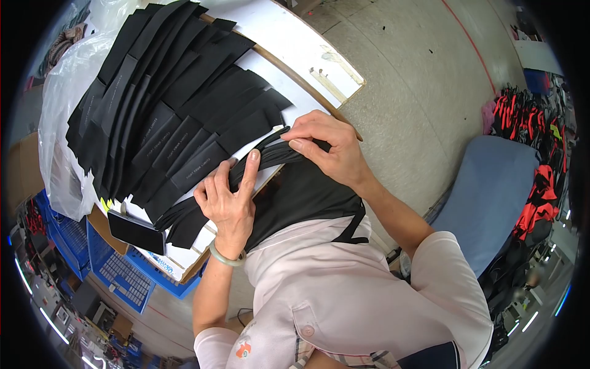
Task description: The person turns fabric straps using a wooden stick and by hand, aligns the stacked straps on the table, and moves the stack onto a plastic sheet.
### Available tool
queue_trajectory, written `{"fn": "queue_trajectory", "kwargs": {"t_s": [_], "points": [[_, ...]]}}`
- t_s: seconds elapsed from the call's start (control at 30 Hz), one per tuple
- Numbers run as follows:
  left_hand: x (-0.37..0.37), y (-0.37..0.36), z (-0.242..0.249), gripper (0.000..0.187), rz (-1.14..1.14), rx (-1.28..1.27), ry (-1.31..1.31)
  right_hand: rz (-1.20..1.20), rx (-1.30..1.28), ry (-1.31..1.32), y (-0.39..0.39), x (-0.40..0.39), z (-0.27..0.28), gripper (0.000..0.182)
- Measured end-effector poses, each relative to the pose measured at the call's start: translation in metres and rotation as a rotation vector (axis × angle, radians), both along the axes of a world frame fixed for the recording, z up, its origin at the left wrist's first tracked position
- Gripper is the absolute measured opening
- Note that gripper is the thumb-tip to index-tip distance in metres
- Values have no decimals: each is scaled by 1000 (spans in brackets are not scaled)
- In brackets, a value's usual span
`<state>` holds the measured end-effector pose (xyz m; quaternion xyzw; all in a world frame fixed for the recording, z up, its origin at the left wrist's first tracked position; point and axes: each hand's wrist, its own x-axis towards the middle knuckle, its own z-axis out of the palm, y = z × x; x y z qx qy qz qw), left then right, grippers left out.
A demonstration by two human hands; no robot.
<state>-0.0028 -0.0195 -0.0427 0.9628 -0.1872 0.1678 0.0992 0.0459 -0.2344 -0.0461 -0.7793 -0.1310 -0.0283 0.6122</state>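
Many black fabric strips (166,117), some with small printed lettering, lie fanned and overlapping on a white table (289,37). A bundle of black strips (273,155) lies at the table's near edge between my hands. My right hand (329,147) pinches the end of this bundle with thumb and fingers. My left hand (230,197), with a pale bangle on the wrist, rests on the bundle's other part, its index finger stretched out and the other fingers bent. Black cloth (307,194) covers my lap just below the bundle.
A dark phone (136,232) leans at the table's lower left corner. Clear plastic (64,135) hangs at the left, above blue crates (123,270). At the right are a blue-grey covered bundle (485,197) and black and red garments (522,117).
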Motion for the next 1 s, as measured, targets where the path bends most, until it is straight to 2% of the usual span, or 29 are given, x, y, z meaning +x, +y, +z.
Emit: {"fn": "queue_trajectory", "kwargs": {"t_s": [0.27,0.67,0.77,0.87,1.0], "points": [[0,2,-2,55,-6,-28,-2,40,-46,47,0,1,7,15],[0,3,-4,50,-1,1,-60,57,-299,-154,5,5,17,18],[0,1,1,58,2,-34,-35,47,-323,-189,7,6,17,15],[0,1,1,58,9,-32,-42,59,-340,-222,7,6,16,13],[0,3,-7,50,24,1,-81,97,-346,-209,8,6,24,14]]}}
